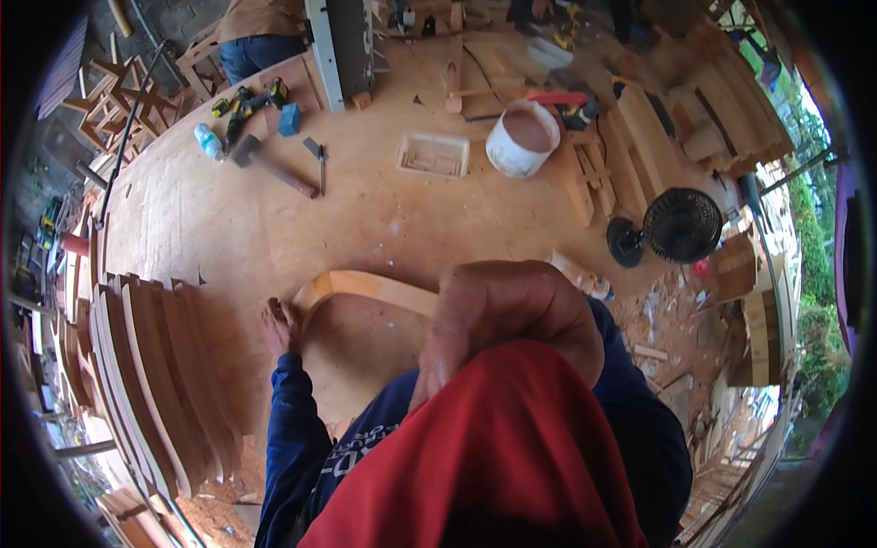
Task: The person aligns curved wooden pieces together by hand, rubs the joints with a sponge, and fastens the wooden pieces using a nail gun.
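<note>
A curved piece of pale wood (375, 286) rests on the plywood table (274, 233) just ahead of my body. My left hand (281, 327) is at its left end, fingers spread and touching or very near the wood. Close to the camera, my right hand (516, 306) is raised with its fingers curled. It hides the right end of the curved wood. Red cloth (493, 438) overlaps the lower part of this hand, and what the fingers hold, if anything, is hidden.
Several curved boards (160, 374) are stacked at the left. Farther back are a hammer (274, 169), a plastic tray (432, 153), a white bucket (523, 139) and drills (247, 110). A black fan (681, 226) stands at right. A person (260, 41) is at the far edge.
</note>
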Tool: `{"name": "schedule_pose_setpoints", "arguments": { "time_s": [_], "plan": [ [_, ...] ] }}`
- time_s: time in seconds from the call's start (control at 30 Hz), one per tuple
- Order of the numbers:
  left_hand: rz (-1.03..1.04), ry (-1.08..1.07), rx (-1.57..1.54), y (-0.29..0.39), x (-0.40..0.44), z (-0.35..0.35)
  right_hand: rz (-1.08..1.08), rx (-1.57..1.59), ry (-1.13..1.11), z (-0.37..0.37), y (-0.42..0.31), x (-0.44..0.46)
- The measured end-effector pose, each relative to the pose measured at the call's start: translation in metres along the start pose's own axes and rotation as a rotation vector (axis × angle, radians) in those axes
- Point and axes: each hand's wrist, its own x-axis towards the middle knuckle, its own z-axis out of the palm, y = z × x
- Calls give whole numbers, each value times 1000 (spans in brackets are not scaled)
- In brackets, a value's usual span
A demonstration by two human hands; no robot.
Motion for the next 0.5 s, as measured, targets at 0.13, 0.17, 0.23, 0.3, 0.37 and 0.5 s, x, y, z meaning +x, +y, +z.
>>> {"name": "schedule_pose_setpoints", "arguments": {
  "time_s": [0.13,0.17,0.23,0.3,0.37,0.5],
  "plan": [
    [-24,-14,37,7,-3,-3,9,1,-549,-23,43,-6],
    [-74,-12,5,17,-4,-8,-6,2,-583,-25,47,-8],
    [-40,-22,52,8,-2,-8,-15,9,-626,-26,50,-8],
    [-28,-26,65,8,-1,-4,-9,-1,-640,-27,49,-10],
    [-38,-29,68,7,-1,-5,-11,-12,-653,-29,46,-11],
    [33,30,65,4,-2,-4,12,9,-722,-39,43,3]
  ]
}}
